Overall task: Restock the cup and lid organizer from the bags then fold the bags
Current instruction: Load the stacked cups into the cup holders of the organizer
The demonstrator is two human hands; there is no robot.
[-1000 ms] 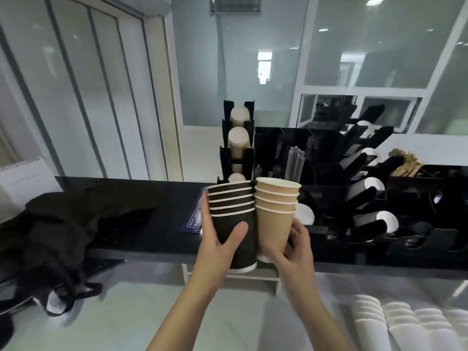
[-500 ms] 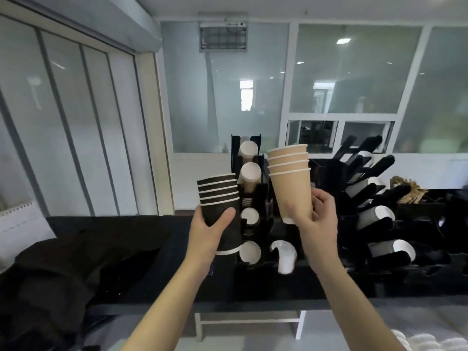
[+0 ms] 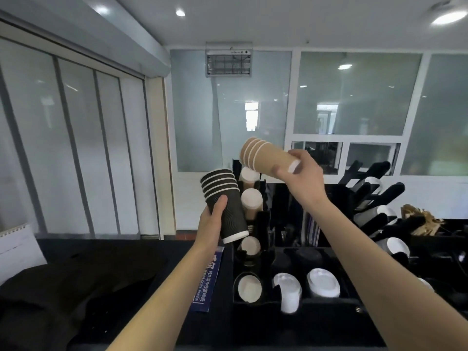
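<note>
Flanking organizer [image 3: 260, 221], black bag [image 3: 83, 287] left, lids [image 3: 323, 283] front.

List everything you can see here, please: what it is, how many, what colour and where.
Stack of black ripple paper cups: one stack, black with white rims, in the left hand, tilted.
Stack of tan paper cups: one stack, tan, in the right hand, nearly sideways above the organizer.
Black cup and lid organizer: one, black, on the counter, holding cups and white lids.
Blue copy-paper wrapper: one, blue, left of the organizer.
Black fabric bags: count unclear, black, counter's left.
Left hand: grip round the black stack.
Right hand: grip round the tan stack.
</note>
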